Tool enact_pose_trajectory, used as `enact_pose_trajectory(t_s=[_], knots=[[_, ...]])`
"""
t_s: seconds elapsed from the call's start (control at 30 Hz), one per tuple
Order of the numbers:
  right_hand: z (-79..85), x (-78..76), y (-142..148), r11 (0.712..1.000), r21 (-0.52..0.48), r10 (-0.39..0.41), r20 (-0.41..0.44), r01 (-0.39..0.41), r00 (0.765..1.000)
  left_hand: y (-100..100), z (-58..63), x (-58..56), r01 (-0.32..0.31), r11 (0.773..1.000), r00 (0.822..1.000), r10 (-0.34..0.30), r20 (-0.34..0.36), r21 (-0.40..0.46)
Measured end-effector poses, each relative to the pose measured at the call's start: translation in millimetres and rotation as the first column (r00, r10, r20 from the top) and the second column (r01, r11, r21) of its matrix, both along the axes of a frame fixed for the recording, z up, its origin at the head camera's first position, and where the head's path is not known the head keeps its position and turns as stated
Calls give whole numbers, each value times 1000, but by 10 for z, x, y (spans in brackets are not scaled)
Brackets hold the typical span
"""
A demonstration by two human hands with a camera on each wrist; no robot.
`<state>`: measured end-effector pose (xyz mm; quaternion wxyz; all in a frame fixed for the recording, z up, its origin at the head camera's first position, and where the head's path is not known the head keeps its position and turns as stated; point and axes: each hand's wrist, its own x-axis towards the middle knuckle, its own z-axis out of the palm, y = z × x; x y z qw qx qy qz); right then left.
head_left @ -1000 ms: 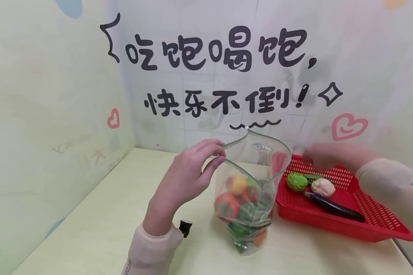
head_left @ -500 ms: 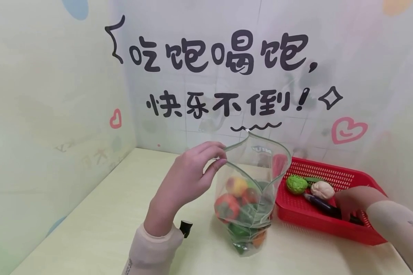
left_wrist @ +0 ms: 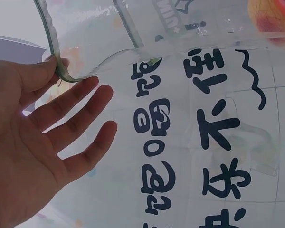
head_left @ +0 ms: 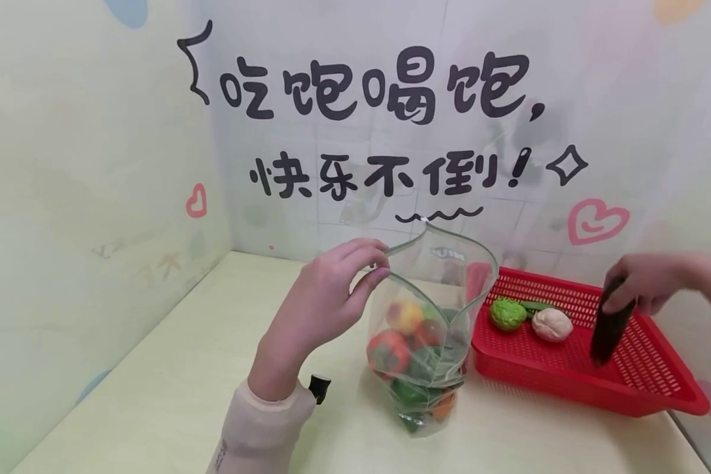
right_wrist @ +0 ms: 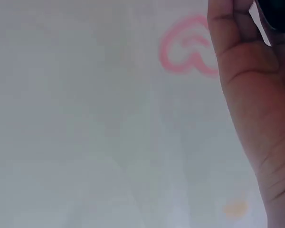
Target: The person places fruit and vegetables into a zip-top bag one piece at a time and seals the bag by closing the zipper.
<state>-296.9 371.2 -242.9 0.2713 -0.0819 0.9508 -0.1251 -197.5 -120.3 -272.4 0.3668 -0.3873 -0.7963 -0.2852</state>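
In the head view my left hand (head_left: pixel 332 299) pinches the green-edged rim of a clear zip bag (head_left: pixel 415 283) between thumb and forefinger; the left wrist view shows the other fingers spread apart. The bag stands upright with its mouth wide, holding several fruits and vegetables, among them a red tomato-like one (head_left: pixel 388 352) and a yellow one (head_left: pixel 404 316). Over the right part of the red basket (head_left: pixel 569 388), my right hand (head_left: pixel 648 283) grips a dark eggplant (head_left: pixel 611 329) by its upper end, the eggplant hanging steeply. Only a dark end of it shows in the right wrist view.
Left in the basket are a green bumpy vegetable (head_left: pixel 507 314), a whitish round one (head_left: pixel 552 324) and a slim green one (head_left: pixel 536 305) behind them. The pale table (head_left: pixel 184 368) meets printed walls at the back and left.
My right hand came down into the basket, took hold of the eggplant and lifted it from lying flat to hanging steeply. The left hand stays on the bag's rim.
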Motion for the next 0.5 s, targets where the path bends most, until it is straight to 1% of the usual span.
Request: enact_pose_trajectory(t_s=[0.07, 0.1, 0.13, 0.17, 0.2, 0.23, 0.3, 0.33, 0.37, 0.4, 0.43, 0.47, 0.5], knots=[[326, -14, -106, 999, 7, 43, -102, -43, 994, 13, -7, -8, -4, 1000, 1000, 4, 7, -4], [483, -10, -187, 998, 13, 66, -183, -65, 981, 17, -6, -13, -8, 1000, 1000, 8, 13, -6], [637, 3, -283, 996, 29, 89, -287, -84, 954, 20, -6, -18, -12, 1000, 1000, 12, 21, -9], [780, 27, -391, 995, 39, 104, -397, -96, 912, 20, -8, -21, -17, 1000, 999, 17, 29, -12], [912, 59, -513, 994, 34, 105, -500, -101, 859, 20, -11, -22, -23, 1000, 999, 24, 39, -19], [1031, 102, -643, 995, 22, 89, -592, -94, 801, 20, -18, -24, -29, 999, 998, 30, 49, -25], [1219, 218, -905, 993, -31, 53, -729, -110, 682, 21, -30, -27, -38, 999, 997, 40, 61, -38], [1289, 290, -1033, 989, -65, 32, -775, -130, 631, 22, -34, -29, -41, 998, 997, 43, 63, -44], [1342, 377, -1164, 985, -85, 19, -810, -149, 586, 23, -37, -31, -43, 998, 997, 46, 62, -49], [1376, 467, -1289, 978, -91, 25, -843, -188, 537, 25, -37, -32, -45, 998, 997, 48, 60, -52], [1393, 562, -1419, 970, -79, 46, -867, -229, 496, 26, -36, -32, -45, 998, 997, 48, 55, -52], [1394, 649, -1549, 959, -47, 88, -886, -278, 455, 28, -33, -34, -46, 998, 998, 49, 50, -51], [1381, 727, -1679, 944, -4, 145, -893, -329, 426, 28, -28, -32, -46, 998, 998, 48, 45, -49]])
